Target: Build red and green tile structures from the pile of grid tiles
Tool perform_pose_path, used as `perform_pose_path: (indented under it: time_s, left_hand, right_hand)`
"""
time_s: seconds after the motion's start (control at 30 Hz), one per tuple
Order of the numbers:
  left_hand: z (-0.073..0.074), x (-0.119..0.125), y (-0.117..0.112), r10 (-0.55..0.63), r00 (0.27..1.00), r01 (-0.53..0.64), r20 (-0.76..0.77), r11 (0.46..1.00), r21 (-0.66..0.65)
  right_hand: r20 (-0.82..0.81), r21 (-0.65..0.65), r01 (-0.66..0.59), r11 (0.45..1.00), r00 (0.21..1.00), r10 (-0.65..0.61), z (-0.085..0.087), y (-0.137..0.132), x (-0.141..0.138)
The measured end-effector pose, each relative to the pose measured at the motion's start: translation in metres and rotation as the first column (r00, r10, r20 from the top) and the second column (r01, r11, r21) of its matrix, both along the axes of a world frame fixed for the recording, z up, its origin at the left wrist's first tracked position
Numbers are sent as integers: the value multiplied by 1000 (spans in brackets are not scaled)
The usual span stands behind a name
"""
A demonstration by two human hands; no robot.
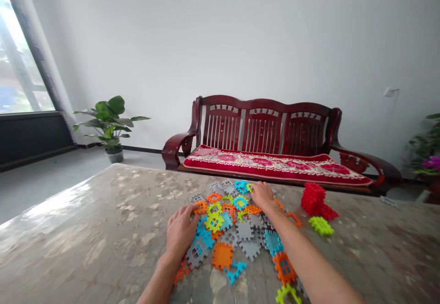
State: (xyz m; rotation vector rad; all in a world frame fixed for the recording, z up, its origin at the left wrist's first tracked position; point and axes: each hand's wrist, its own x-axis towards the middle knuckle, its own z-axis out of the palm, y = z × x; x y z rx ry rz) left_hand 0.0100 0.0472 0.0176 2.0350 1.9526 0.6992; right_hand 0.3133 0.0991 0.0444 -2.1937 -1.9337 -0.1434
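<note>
The person is resting an open left hand (179, 230) on a heap of bright notched plastic tiles (225, 235) on the desk (103, 230). The right hand (263, 195) is curving over the heap's far edge, its grip unclear. One red stack (313, 199) and one green tile (321, 225) are sitting right of the heap.

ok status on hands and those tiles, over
Left hand on left side of the interlocking plastic tile pile. Right hand at far edge, by a lime tile. Red tile stack to the right, clear.
</note>
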Motion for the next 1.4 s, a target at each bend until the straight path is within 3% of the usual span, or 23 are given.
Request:
perform_pose_path:
  time_s: [0.2, 0.33, 0.43, 0.5, 0.63, 0.77, 1.0, 1.17, 1.4]
  left_hand:
    - [1, 0, 0, -3, 1000, 3, -3, 1000, 6]
    - [1, 0, 0, -7, 1000, 7, -12, 1000, 2]
    - [1, -1, 0, -10, 1000, 10, -24, 1000, 1]
    - [1, -1, 1, -8, 999, 8, -38, 1000, 8]
    - [1, 0, 2, -2, 998, 3, -59, 1000, 10]
    - [-1, -1, 4, -10, 998, 10, -67, 1000, -7]
    - [-1, -3, 5, -23, 995, 22, -100, 1000, -9]
    - [4, -1, 3, -1, 994, -3, -111, 1000, -30]
    - [5, -2, 2, -7, 994, 6, -105, 1000, -13]
  right_hand:
    - [-20, 38, -90, 995, 996, 91, 8, -14, 2]
    - [-123, 162, -92, 982, 986, 112, 13, -44, 20]
    - [-268, 288, -20, 957, 958, 101, 5, -80, 52]
    - [-304, 330, 83, 940, 952, 22, -4, -106, 79]
    - [-314, 380, 239, 894, 942, -119, -21, -152, 129]
    - [-273, 387, 325, 863, 934, -230, -30, -174, 154]
    - [-205, 307, 380, 873, 922, -329, -33, -179, 157]
    - [-140, 202, 443, 873, 896, -422, -27, -182, 148]
    - [-60, 153, 471, 869, 882, -467, -18, -181, 136]
